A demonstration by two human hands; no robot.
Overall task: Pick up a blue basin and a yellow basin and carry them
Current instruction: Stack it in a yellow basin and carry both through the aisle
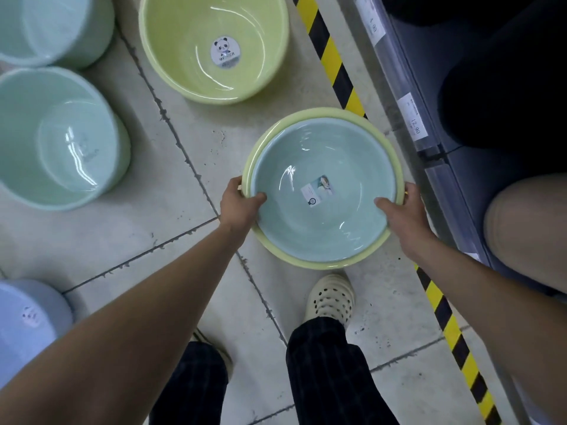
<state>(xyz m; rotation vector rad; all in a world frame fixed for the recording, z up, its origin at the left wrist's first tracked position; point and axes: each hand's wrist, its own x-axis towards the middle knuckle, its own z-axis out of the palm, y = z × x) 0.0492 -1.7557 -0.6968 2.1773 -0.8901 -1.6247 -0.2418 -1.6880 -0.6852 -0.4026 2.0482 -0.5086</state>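
A pale blue basin (306, 222) with a small label inside sits nested in a slightly wider yellow basin (325, 113), whose rim shows all around it. The stacked pair is held above the tiled floor in front of me. My left hand (237, 199) grips the left rims, thumb inside the blue basin. My right hand (405, 210) grips the right rims the same way.
A larger yellow basin (171, 56) with a panda sticker stands on the floor ahead. Pale green tubs (18, 179) and a light blue one (46, 299) stand at left. A black-and-yellow floor stripe (331, 56) runs along a shelf (429, 167) with price tags at right. My feet are below.
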